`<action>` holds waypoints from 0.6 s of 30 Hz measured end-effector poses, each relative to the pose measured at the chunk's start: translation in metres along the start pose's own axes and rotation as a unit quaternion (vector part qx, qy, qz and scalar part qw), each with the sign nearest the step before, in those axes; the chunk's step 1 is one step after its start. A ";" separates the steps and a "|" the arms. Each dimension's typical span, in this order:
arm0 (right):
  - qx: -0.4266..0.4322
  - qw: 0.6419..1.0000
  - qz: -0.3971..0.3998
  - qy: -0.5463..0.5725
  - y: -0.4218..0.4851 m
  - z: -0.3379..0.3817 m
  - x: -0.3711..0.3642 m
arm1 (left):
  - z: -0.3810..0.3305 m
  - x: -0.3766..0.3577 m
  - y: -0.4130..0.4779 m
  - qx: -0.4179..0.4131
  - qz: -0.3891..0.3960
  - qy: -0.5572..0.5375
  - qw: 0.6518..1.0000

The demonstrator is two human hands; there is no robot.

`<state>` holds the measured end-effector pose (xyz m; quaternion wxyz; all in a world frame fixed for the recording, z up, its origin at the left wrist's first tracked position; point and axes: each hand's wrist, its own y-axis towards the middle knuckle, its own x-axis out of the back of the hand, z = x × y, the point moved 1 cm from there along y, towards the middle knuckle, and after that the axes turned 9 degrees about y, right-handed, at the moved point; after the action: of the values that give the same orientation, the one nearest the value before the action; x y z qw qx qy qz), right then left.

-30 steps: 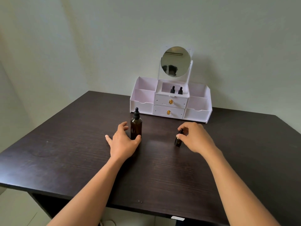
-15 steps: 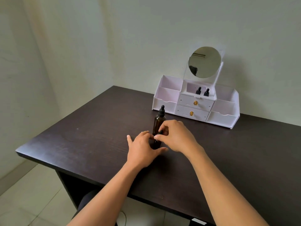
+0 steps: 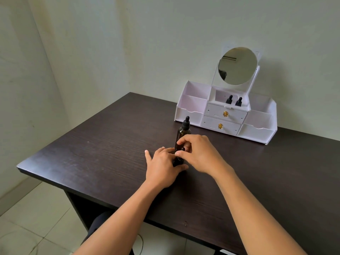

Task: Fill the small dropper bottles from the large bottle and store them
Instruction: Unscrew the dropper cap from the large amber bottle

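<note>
In the head view, one small dropper bottle (image 3: 179, 160) is gripped by the left hand (image 3: 162, 169) and pinched at its cap by the right hand (image 3: 201, 153) just before the large bottle (image 3: 184, 132), its filling judged pending, while two more small bottles (image 3: 229, 99) are seen stored in the organizer (image 3: 190, 113) behind it.

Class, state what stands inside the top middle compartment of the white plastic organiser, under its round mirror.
A small dark dropper bottle and its twin, side by side. Only their black tops show; the compartment's front lip covers their bodies.
</note>
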<state>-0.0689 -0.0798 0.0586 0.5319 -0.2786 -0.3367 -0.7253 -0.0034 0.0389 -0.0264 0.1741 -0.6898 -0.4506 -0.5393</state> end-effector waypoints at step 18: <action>0.013 0.999 0.037 0.037 -0.004 0.003 0.015 | -0.002 0.005 -0.002 0.005 0.016 -0.007 1.000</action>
<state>-0.0766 -0.0854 0.0715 0.5737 -0.2573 -0.3155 -0.7107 -0.0058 0.0409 -0.0221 0.1833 -0.7000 -0.4434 -0.5290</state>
